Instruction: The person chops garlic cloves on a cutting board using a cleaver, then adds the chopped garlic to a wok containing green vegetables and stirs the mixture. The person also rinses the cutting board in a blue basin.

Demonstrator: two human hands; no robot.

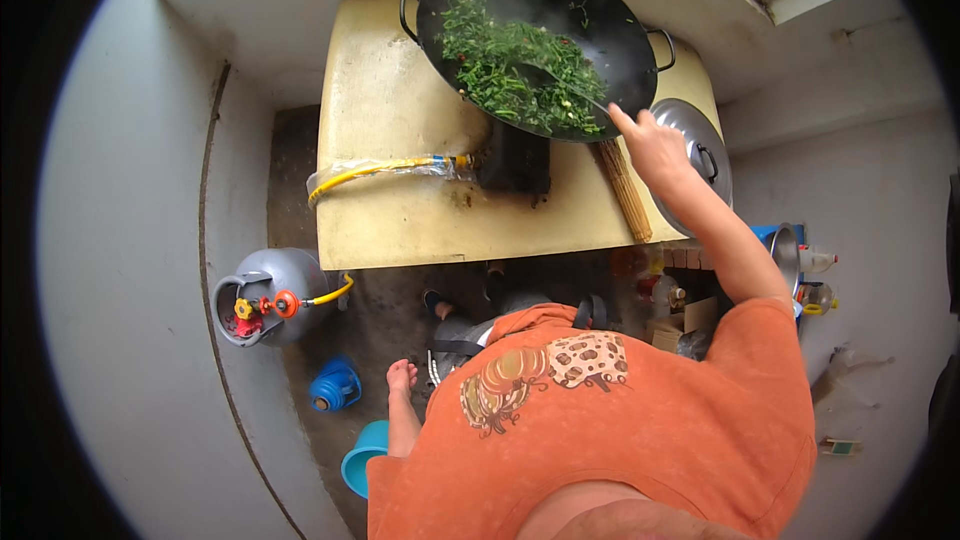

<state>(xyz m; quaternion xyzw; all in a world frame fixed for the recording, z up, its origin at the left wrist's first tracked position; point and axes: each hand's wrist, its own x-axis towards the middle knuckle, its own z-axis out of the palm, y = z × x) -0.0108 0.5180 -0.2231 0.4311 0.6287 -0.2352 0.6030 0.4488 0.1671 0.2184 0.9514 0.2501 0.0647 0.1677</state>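
Note:
My right hand (650,145) is closed around the handle of a long metal spatula (572,88), reaching over the near right rim of a large black wok (620,50). Chopped leafy greens (530,85), with a few small red and pale bits, fill the wok's left and near side and hide most of the spatula's head. Light steam hangs over them. Down by my left side hangs my left hand (402,376), its fingers loosely bent and nothing visible in it.
The wok sits on a yellowish counter (400,230) over a black burner (515,160) with a yellow gas hose (350,177). A bamboo brush (625,195) and metal lid (690,135) lie at right. A gas cylinder (285,275), blue object (336,385) and turquoise bucket (362,460) stand left.

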